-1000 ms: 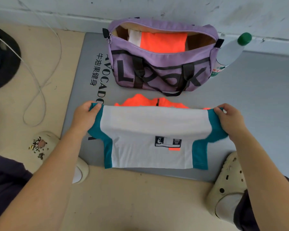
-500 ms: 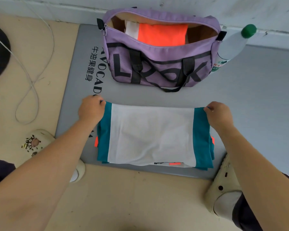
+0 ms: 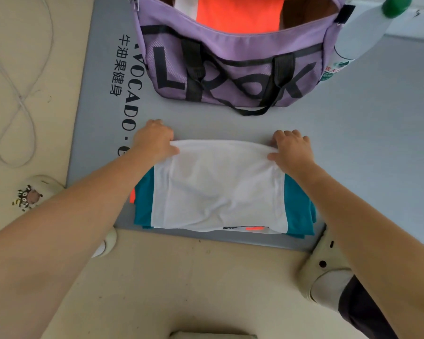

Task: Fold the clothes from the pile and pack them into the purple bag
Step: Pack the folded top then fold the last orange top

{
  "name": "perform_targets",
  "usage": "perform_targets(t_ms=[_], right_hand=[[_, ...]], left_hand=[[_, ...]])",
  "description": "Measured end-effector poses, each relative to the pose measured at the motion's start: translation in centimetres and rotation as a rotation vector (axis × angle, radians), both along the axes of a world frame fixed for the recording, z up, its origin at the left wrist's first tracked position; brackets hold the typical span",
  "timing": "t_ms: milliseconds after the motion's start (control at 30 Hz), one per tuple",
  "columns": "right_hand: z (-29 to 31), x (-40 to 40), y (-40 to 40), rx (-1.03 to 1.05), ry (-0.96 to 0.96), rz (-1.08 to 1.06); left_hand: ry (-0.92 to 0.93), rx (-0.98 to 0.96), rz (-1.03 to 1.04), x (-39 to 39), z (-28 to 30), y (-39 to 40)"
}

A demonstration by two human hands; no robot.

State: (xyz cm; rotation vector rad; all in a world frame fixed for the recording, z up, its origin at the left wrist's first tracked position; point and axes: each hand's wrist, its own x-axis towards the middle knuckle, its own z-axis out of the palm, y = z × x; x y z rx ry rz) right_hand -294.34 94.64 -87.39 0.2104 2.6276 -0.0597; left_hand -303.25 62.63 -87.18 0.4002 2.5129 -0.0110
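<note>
A folded white shirt with teal sides (image 3: 218, 189) lies on the grey mat (image 3: 353, 148) near its front edge, with a bit of orange showing at its left side. My left hand (image 3: 154, 140) pinches the shirt's far left corner. My right hand (image 3: 291, 149) pinches the far right corner. The far edge is lifted a little between them. Beyond the shirt stands the purple bag (image 3: 233, 62), unzipped, with an orange and white folded garment (image 3: 238, 13) inside it.
A clear bottle with a green cap (image 3: 367, 33) leans at the bag's right end. A white cable (image 3: 17, 94) loops on the beige floor at left. My cream clogs (image 3: 326, 270) flank the mat's front edge, one (image 3: 34, 192) with a cartoon charm.
The shirt was folded down over itself and laid on the mat. Both hands then moved inward along its far edge and gripped it. The view has tilted down and closer.
</note>
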Motion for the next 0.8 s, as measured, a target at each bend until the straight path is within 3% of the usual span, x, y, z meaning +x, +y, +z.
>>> perform_targets(t_ms=[233, 400, 533, 600, 667, 800], right_hand=[[2.5, 0.5, 0.1, -0.185, -0.167, 0.073], [5.2, 2.2, 1.0, -0.26, -0.241, -0.032], [8.6, 3.0, 1.9, -0.414, -0.601, -0.173], [11.1, 2.8, 2.4, -0.427, -0.673, -0.197], [14.1, 2.2, 2.8, -0.393, -0.517, -0.183], [20.5, 0.8, 2.9, -0.292, -0.015, -0.16]], left_hand=[[-0.158, 0.253, -0.015, -0.2, 2.2, 0.1], [-0.201, 0.109, -0.027, 1.1, 4.1, -1.5], [-0.565, 0.001, 0.021, 2.3, 7.1, -2.5], [-0.664, 0.009, 0.07, 2.5, 9.5, -3.0], [-0.533, 0.053, 0.066, 2.0, 12.4, -3.2], [0.019, 0.19, 0.059, 0.1, 19.2, -3.2]])
